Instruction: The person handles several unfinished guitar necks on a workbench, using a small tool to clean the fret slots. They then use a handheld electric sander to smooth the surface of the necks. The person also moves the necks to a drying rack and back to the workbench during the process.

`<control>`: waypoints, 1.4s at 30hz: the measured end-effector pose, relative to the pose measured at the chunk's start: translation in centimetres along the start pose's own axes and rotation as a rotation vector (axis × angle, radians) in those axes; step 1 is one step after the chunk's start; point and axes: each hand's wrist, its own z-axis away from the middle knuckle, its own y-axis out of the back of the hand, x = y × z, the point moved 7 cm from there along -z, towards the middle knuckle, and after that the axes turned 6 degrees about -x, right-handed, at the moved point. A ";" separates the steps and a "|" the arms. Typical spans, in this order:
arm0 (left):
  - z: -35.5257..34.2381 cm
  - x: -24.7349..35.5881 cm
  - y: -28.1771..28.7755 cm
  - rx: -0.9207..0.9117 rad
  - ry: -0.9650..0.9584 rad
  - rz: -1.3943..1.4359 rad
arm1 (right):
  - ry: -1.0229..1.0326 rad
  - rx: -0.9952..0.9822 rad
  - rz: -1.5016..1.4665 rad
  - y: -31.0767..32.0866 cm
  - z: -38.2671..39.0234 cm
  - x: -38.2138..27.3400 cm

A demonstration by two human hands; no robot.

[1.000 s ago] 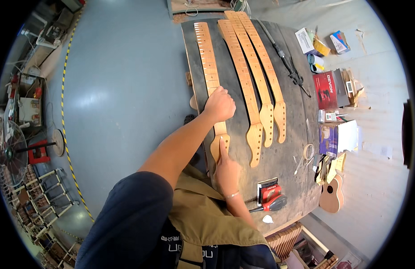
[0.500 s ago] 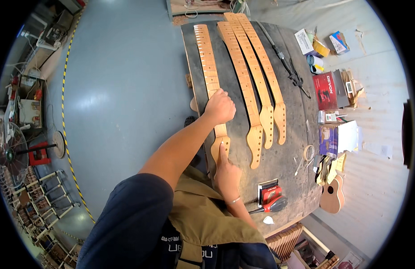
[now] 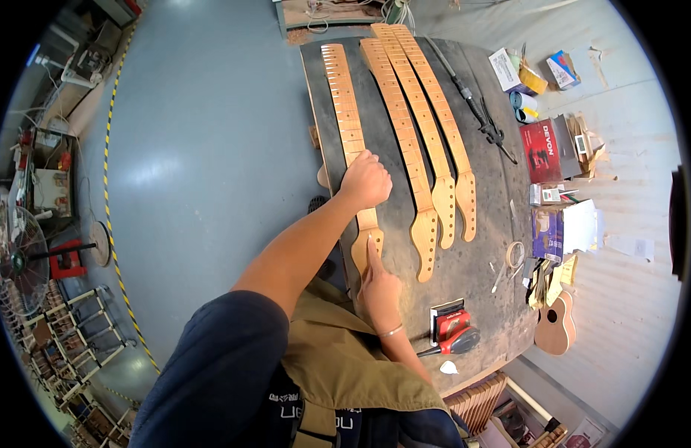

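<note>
A pale wooden guitar neck (image 3: 345, 104) lies lengthwise along the bench's left edge, its slotted fretboard face up and headstock (image 3: 366, 248) toward me. My left hand (image 3: 366, 181) is closed around it partway down, covering that stretch of fretboard. Just below, my right hand (image 3: 380, 293) rests at the headstock. Its index finger is straight and pressed on the headstock face by the tuner holes, while the other fingers curl at the headstock's end, partly hidden. To the right lie three more guitar necks (image 3: 405, 134) side by side, headstocks also toward me.
The dark bench (image 3: 472, 276) also carries a red-and-black sander (image 3: 457, 334), a white scrap (image 3: 449, 367), a tape roll (image 3: 515, 255) and a long black clamp-like tool (image 3: 481, 112). Boxes (image 3: 541, 153) and an acoustic guitar body (image 3: 556, 325) line the right wall. Grey floor (image 3: 211, 149) lies left.
</note>
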 end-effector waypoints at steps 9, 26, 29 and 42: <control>-0.1 -0.1 -0.3 0.064 -0.017 0.004 | 0.020 0.033 -0.110 0.6 -0.4 0.0; -0.3 0.0 -0.4 0.038 -0.003 -0.011 | 0.010 0.003 -0.135 1.0 0.2 -0.2; -0.2 0.0 -0.3 0.053 -0.007 -0.020 | 0.014 -0.007 -0.070 1.7 0.1 -0.5; -0.2 -0.1 -0.1 0.020 0.006 -0.029 | 0.070 0.007 0.013 -0.2 -0.4 0.3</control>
